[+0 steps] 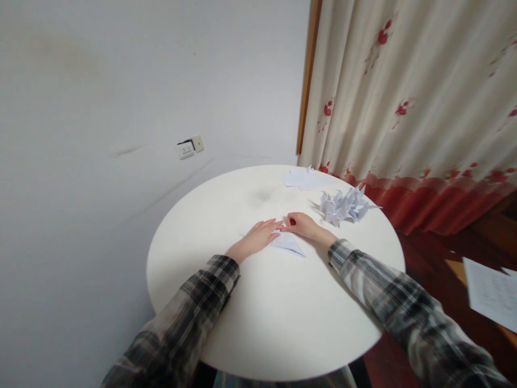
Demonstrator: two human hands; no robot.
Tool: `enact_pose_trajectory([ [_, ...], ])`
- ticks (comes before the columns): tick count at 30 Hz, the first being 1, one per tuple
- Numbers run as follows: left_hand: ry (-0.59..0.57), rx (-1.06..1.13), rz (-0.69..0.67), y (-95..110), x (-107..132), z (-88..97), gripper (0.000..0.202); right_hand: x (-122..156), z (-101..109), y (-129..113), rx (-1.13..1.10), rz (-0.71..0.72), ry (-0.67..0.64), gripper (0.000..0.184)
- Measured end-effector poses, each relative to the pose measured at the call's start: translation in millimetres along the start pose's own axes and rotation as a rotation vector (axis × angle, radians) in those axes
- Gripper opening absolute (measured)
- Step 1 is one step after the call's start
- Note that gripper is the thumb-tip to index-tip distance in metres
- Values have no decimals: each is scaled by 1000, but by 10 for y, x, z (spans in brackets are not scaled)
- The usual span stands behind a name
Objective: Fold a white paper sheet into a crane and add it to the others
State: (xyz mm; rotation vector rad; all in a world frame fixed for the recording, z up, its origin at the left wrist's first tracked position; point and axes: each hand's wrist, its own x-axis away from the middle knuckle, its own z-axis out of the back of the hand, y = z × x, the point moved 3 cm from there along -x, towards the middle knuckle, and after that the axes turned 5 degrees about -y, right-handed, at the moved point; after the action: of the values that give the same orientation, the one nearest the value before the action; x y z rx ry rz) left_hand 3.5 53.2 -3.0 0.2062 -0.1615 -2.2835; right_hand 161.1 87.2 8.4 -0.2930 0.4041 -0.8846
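Observation:
A sheet of white paper, folded to a triangle, lies on the round white table with one point toward me. My left hand rests flat across its left part, fingers stretched out and pressing it down. At the paper's far edge is my right hand, fingers curled and thumb and forefinger pinched at the fold near the left fingertips. The hands cover much of the paper, so its left and far edges are partly hidden.
Several folded paper cranes are heaped at the table's right. Flat white sheets lie at the far edge, a small folded piece on them. A wall with a socket stands left, a curtain right. Printed paper lies lower right.

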Motion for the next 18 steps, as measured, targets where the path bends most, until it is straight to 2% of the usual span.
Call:
enact_pose_trajectory([
  [7,-9,-6,33,26,30,37,37,17,38,-22,-55,77,-62,28],
  [18,-50,44,59,-68,42,-3,38,82,74,-21,-100,71,-225,31],
])
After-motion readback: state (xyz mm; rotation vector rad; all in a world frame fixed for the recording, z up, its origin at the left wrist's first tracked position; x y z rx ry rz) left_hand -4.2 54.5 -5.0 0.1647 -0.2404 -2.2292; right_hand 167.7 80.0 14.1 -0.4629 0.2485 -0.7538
